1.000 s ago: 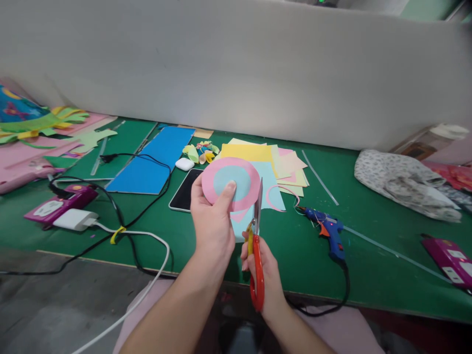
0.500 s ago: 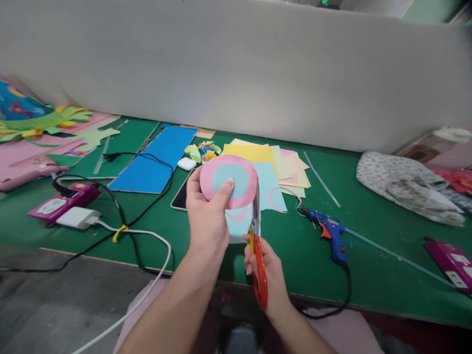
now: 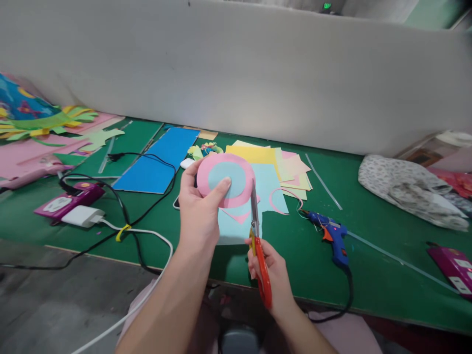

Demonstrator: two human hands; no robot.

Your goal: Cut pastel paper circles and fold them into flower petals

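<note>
Just left of the middle of the frame, a pink paper disc [image 3: 203,179] with a light-blue circle [image 3: 221,169] at its centre is held up above the green table [image 3: 295,265]. The left hand [image 3: 199,211] grips it, thumb on the blue face and fingers round behind the left edge; the right hand [image 3: 273,268], at lower centre, is wrapped round the red handle of the scissors [image 3: 259,250], whose blades stand nearly upright against the disc's right rim. For a clean curve, it would be best to keep the scissors steady and turn the paper into them with the left hand, taking short bites rather than full snips, since closing right to the tips may leave corners. The thumb should press lightly, enough to keep the circle centred without buckling the card; whether the two layers are stuck together, I cannot tell. Judging by the visible pink border, an even width is the thing to watch. The left fingertips behind the disc are hidden, so they should be kept well away from the blades.
</note>
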